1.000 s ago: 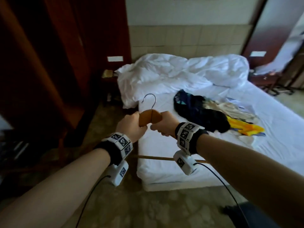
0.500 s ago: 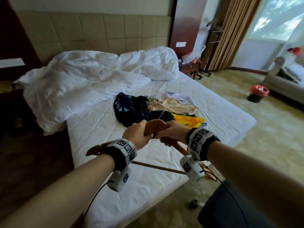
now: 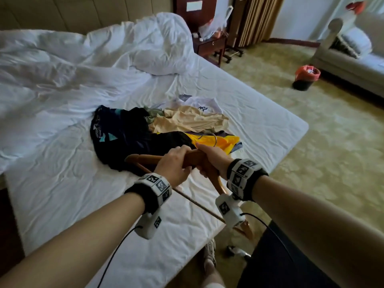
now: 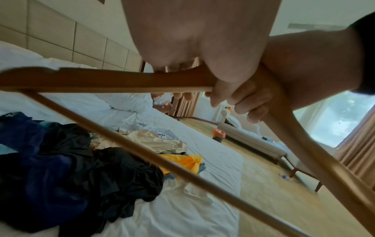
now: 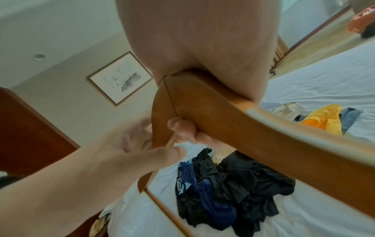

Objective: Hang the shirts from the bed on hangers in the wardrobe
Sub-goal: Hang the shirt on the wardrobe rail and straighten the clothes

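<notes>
Hands meeting at the middle of a brown wooden hanger (image 3: pixel 193 159) above the near bed edge: left hand (image 3: pixel 172 165) gripping, fingers (image 4: pixel 223 94) curling under its neck; right hand (image 3: pixel 212 156) wrapping fingers round the adjoining arm. Metal hook (image 3: pixel 215 140) pointing away over the clothes. Crumpled dark navy and black shirts (image 3: pixel 124 138) lying mid-mattress on the white-sheeted bed (image 3: pixel 62 194), touching a yellow shirt (image 3: pixel 224 142) and beige shirt (image 3: pixel 187 121). White duvet (image 3: pixel 83 59) bunching beyond.

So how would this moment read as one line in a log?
stage: hanger fetched | left hand: grips brown wooden hanger | right hand: grips it too | shirt pile: on white bed
</notes>
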`<action>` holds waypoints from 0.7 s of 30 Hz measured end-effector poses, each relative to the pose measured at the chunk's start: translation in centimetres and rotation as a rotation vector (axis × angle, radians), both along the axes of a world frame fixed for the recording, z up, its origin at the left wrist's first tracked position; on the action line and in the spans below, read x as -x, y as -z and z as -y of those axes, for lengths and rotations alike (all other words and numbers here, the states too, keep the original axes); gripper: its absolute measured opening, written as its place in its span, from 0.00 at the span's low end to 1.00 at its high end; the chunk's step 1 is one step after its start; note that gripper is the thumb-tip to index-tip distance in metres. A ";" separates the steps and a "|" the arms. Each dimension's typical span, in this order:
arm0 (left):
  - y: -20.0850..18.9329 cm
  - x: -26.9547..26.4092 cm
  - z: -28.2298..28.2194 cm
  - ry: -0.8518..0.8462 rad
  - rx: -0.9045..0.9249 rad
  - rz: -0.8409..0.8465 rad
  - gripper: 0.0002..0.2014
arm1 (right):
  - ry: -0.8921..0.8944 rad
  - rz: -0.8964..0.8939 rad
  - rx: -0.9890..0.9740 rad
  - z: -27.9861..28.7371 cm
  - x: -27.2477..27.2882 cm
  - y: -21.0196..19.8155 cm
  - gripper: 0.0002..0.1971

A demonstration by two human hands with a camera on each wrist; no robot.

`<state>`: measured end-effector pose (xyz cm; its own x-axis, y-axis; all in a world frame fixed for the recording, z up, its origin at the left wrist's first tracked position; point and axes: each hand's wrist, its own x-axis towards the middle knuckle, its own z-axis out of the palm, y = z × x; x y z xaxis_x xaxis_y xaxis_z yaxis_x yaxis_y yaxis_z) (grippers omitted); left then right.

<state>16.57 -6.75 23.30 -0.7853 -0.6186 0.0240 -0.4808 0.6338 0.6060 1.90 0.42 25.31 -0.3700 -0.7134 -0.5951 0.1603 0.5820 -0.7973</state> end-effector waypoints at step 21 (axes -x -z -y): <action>27.7 7.5 17.3 -0.556 -0.262 0.576 0.33 | -0.059 -0.227 -0.048 23.3 15.3 26.7 0.18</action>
